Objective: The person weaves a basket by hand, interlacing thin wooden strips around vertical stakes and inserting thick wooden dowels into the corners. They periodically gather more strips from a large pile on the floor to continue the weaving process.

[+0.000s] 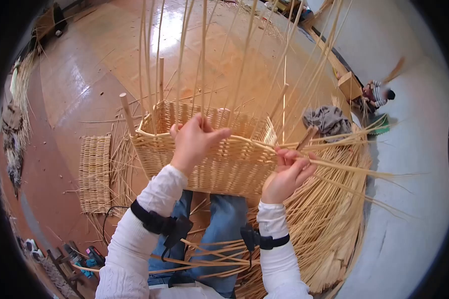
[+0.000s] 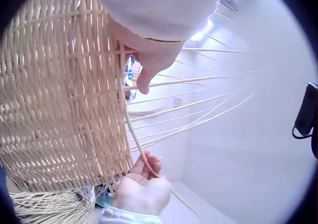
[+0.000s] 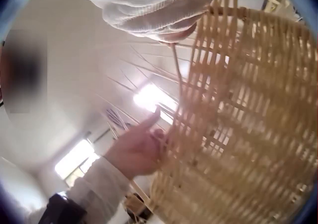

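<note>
Left hand (image 1: 197, 139) on wicker basket (image 1: 224, 159) rim, right hand (image 1: 289, 172) pinching long reeds (image 1: 344, 167), woven mat (image 1: 96, 172) beside

One wicker basket (image 1: 219, 159) centre frame. Two hands working: left hand (image 1: 197, 138), right hand (image 1: 289, 172). One flat woven mat (image 1: 95, 173) at left, one grey cloth (image 1: 327, 119) and one seated person (image 1: 377, 93) upper right. Rods (image 1: 334, 167): too many to count.
</note>
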The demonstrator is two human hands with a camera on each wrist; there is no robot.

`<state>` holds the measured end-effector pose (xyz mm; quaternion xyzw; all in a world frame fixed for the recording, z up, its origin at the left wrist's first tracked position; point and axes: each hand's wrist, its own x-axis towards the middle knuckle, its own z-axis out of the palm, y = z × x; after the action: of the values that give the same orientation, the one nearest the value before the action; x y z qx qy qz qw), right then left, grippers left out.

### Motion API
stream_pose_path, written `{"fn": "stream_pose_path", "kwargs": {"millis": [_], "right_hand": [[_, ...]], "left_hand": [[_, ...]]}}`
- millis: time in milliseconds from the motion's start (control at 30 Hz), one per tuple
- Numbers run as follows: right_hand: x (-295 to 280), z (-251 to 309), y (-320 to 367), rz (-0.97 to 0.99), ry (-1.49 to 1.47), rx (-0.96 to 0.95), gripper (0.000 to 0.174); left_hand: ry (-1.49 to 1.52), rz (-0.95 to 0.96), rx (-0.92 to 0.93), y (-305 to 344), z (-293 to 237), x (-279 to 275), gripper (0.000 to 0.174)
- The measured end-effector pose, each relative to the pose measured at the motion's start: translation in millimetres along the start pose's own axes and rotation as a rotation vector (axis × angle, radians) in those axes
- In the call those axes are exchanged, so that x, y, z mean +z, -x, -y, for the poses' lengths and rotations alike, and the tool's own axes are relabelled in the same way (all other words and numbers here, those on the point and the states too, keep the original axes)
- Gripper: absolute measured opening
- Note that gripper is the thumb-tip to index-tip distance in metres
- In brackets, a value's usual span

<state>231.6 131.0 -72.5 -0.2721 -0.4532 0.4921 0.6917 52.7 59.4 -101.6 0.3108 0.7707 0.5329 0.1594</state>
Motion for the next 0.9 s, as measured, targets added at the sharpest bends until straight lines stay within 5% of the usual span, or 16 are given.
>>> {"fn": "stream_pose_path", "kwargs": {"millis": [33, 100, 233, 300, 333, 433, 467, 500, 567, 633, 700, 767, 833, 900], "right_hand": [[0, 14, 15, -0.012, 0.003, 0.002, 0.036], [9, 41, 52, 0.348, 0.076, -0.120, 0.035], [-11, 37, 57, 0.253, 0.024, -0.037, 0.035], [-15, 41, 28, 0.263, -0.009, 0.062, 0.034], [-19, 43, 16, 0.225, 0.025, 0.152, 0.034], [-35, 31, -14, 0.197, -0.052, 0.361, 0.033], [-41, 30, -24, 0.237, -0.096, 0.382, 0.028], [-45, 37, -30, 0.238, -0.093, 0.382, 0.028], [-58, 53, -44, 0.218, 0.019, 0.395, 0.026], [-70, 62, -56, 0.127, 0.025, 0.368, 0.030], [-75, 68, -57, 0.295, 0.428, 0.281, 0.035], [-55, 68, -71, 0.326, 0.485, 0.218, 0.034], [-21, 66, -85, 0.683, 0.992, -0.251, 0.032], [35, 84, -86, 0.757, 1.029, -0.349, 0.032]], "left_hand": [[-0.038, -0.030, -0.050, 1, -8, 4, 0.049], [-0.077, 0.019, -0.084, -6, -18, -1, 0.053], [-0.130, 0.086, -0.123, 2, -17, -13, 0.048], [0.011, -0.254, 0.224, 8, -14, -21, 0.035], [0.008, -0.240, 0.238, 10, -20, -16, 0.035], [0.095, 0.050, 0.481, 26, -50, 16, 0.024], [-0.257, 0.171, 0.505, 22, -50, 38, 0.026], [-0.254, 0.171, 0.504, 16, -53, 38, 0.026], [-0.213, 0.487, 0.326, 4, -55, 42, 0.032], [-0.011, 0.537, 0.260, 1, -48, 49, 0.036], [-0.076, 0.411, 0.239, 6, -44, 55, 0.037], [-0.102, 0.341, 0.297, 14, -42, 63, 0.036], [-0.108, 0.084, 0.389, 21, -44, 68, 0.035], [-0.140, 0.025, 0.414, 21, -41, 72, 0.038]]}}
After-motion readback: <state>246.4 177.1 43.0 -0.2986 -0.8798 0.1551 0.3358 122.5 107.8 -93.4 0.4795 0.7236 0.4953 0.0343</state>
